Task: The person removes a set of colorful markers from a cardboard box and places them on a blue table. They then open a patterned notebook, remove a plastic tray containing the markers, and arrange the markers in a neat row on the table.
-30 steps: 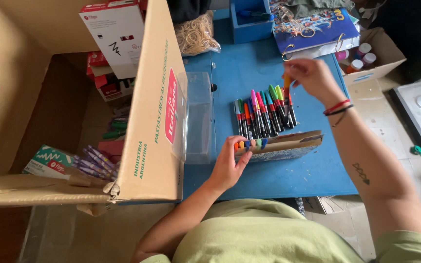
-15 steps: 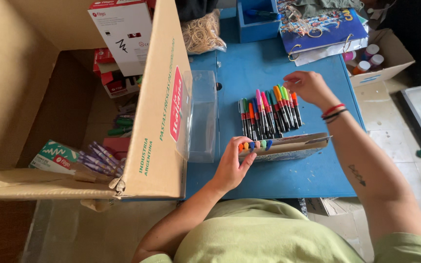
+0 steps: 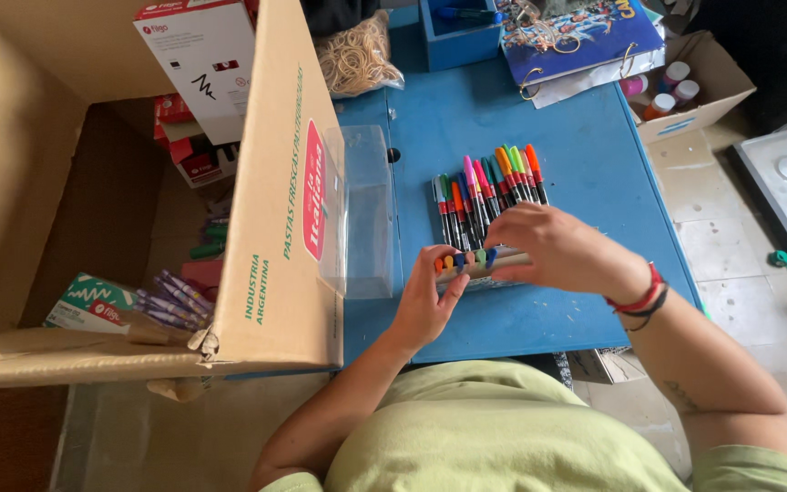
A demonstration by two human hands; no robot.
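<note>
I see both hands, left hand (image 3: 430,305) and right hand (image 3: 562,251), fingers closed on a flat pack of coloured markers (image 3: 475,264) near the blue surface's (image 3: 548,319) front edge. Risk: tilting could spill markers onto the loose row of markers (image 3: 489,191) behind.

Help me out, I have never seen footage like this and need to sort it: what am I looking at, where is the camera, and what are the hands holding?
There is no machine: a person works with bare hands, filmed from a camera on their own head looking down. On the blue table lies a row of coloured markers. The left hand and right hand together hold a flat pack of markers, its coloured caps showing between the fingers. A clear plastic case lies beside a big cardboard box. Farther off are a bag of rubber bands and a binder.
</note>
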